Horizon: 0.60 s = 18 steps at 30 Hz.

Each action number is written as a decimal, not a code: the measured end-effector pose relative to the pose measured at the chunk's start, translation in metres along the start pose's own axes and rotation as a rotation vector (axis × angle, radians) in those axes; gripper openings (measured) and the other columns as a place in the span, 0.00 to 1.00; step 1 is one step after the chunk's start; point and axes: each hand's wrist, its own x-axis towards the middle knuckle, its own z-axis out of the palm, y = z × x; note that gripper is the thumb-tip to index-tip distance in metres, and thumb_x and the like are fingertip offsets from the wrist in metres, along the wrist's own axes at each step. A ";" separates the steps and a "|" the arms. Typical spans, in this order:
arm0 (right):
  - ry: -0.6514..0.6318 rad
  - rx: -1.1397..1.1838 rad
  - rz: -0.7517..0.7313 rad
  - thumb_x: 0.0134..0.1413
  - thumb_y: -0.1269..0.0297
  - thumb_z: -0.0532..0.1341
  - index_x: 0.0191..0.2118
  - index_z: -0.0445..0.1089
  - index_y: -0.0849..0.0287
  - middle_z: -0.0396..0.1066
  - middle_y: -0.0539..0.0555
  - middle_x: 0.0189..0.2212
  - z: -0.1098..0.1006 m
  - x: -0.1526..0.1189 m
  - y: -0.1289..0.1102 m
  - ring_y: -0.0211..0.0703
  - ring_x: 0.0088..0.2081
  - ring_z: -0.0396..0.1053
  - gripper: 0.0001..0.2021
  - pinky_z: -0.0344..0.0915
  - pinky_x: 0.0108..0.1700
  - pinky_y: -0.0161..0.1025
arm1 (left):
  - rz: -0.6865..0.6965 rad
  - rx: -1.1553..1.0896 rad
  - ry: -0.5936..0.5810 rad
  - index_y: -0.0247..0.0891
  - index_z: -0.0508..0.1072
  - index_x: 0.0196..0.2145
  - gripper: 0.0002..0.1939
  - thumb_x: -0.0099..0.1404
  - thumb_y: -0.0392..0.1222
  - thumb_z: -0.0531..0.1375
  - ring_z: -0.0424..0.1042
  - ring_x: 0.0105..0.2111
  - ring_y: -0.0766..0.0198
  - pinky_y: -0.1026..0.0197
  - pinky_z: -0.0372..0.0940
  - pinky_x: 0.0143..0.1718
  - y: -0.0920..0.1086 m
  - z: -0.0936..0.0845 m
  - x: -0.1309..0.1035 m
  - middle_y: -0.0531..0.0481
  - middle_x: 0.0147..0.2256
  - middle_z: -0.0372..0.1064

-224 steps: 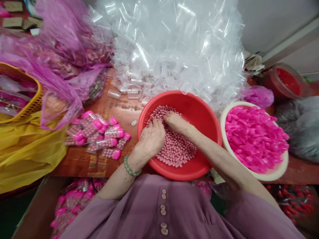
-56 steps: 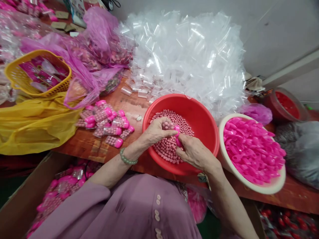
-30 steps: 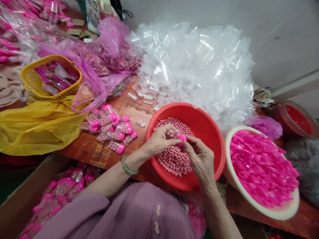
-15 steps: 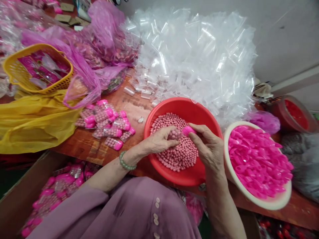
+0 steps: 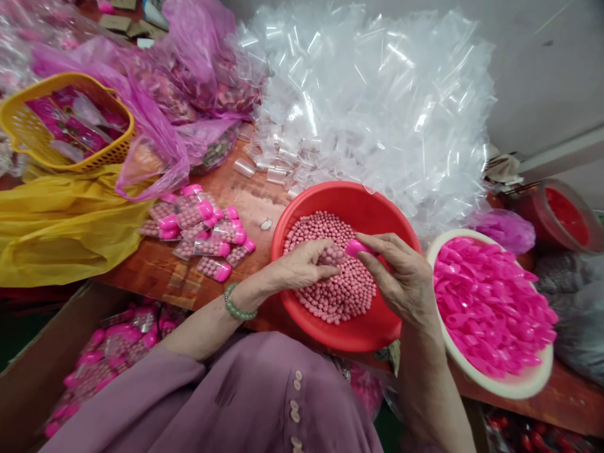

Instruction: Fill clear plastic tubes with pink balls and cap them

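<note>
Clear bead-filled plastic tube (image 5: 331,255) hangs over a round red plastic basin (image 5: 384,220) by the near edge of the table (image 5: 249,200); left hand (image 5: 304,264) fingers clamp it, right hand (image 5: 406,277) fingers a pink plastic cap (image 5: 356,248). Capping seems underway, needing alignment next.

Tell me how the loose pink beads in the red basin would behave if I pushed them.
The pink beads would probably roll easily, as they look small and round. They lie loose, so a push would likely spread them. The raised wall of the red basin should keep most in.
</note>
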 end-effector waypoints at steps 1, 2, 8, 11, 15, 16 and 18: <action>-0.021 0.003 -0.022 0.62 0.66 0.61 0.50 0.75 0.53 0.76 0.55 0.40 0.003 0.002 -0.002 0.42 0.41 0.74 0.12 0.72 0.44 0.40 | 0.006 -0.007 -0.007 0.35 0.64 0.34 0.08 0.59 0.35 0.61 0.55 0.26 0.72 0.66 0.53 0.28 -0.001 0.000 0.000 0.57 0.27 0.56; -0.042 0.001 -0.039 0.62 0.66 0.61 0.50 0.75 0.53 0.75 0.55 0.39 0.004 0.003 -0.003 0.42 0.40 0.74 0.12 0.72 0.43 0.40 | 0.008 -0.005 -0.008 0.36 0.64 0.34 0.08 0.59 0.36 0.61 0.55 0.26 0.72 0.66 0.54 0.28 -0.001 0.000 0.000 0.57 0.27 0.57; -0.072 -0.120 -0.027 0.62 0.65 0.60 0.50 0.75 0.52 0.75 0.55 0.39 -0.015 -0.005 0.001 0.41 0.39 0.74 0.12 0.72 0.42 0.38 | -0.032 0.018 0.050 0.35 0.64 0.33 0.08 0.59 0.37 0.62 0.57 0.26 0.71 0.65 0.54 0.29 -0.004 -0.002 0.002 0.56 0.27 0.60; -0.009 -0.150 0.021 0.61 0.65 0.62 0.50 0.75 0.51 0.76 0.54 0.39 -0.019 -0.009 0.005 0.42 0.40 0.74 0.12 0.72 0.44 0.39 | -0.028 -0.031 0.040 0.36 0.64 0.32 0.09 0.58 0.37 0.62 0.58 0.25 0.72 0.66 0.54 0.29 -0.004 -0.002 0.003 0.57 0.26 0.59; 0.124 0.085 0.150 0.59 0.63 0.64 0.48 0.76 0.51 0.77 0.53 0.42 0.003 -0.006 0.003 0.43 0.43 0.74 0.11 0.72 0.49 0.44 | -0.024 -0.085 0.019 0.36 0.63 0.32 0.11 0.57 0.38 0.64 0.57 0.25 0.72 0.66 0.54 0.28 -0.002 -0.001 0.002 0.58 0.26 0.58; 0.139 0.174 0.190 0.59 0.63 0.64 0.47 0.76 0.52 0.77 0.53 0.42 0.011 -0.005 0.002 0.44 0.44 0.75 0.11 0.72 0.50 0.45 | -0.025 -0.099 0.013 0.36 0.63 0.33 0.12 0.57 0.38 0.64 0.56 0.25 0.72 0.66 0.53 0.28 0.000 0.000 0.001 0.58 0.25 0.56; 0.136 0.327 0.257 0.58 0.61 0.64 0.47 0.76 0.53 0.77 0.54 0.42 0.026 -0.004 0.001 0.45 0.45 0.75 0.11 0.71 0.51 0.46 | -0.021 -0.129 -0.010 0.36 0.62 0.33 0.12 0.56 0.38 0.64 0.55 0.24 0.73 0.66 0.53 0.27 0.002 0.001 0.001 0.59 0.24 0.54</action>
